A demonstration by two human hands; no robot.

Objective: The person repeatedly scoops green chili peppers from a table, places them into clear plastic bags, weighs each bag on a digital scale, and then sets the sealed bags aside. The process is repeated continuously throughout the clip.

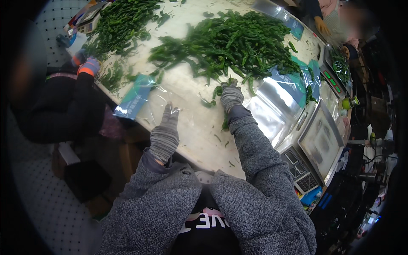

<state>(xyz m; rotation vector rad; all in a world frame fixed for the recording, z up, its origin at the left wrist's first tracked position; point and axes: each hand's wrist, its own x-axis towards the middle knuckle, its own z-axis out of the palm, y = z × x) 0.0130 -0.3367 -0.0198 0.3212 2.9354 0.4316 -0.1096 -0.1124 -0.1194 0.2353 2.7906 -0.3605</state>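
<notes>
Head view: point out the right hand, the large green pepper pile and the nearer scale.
Right hand [232, 97], head view: back of the gloved hand.
Large green pepper pile [242, 44], head view: middle of the heap.
Nearer scale [319, 135], head view: its flat weighing plate.

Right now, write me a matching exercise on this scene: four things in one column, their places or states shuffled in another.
1. left hand
2. right hand
3. middle pepper heap
4. far scale

A. display lit green
B. piled on the pale table
C. at the clear bag on the left
D. at the heap's near edge

Pairs: 1-C; 2-D; 3-B; 4-A
</notes>
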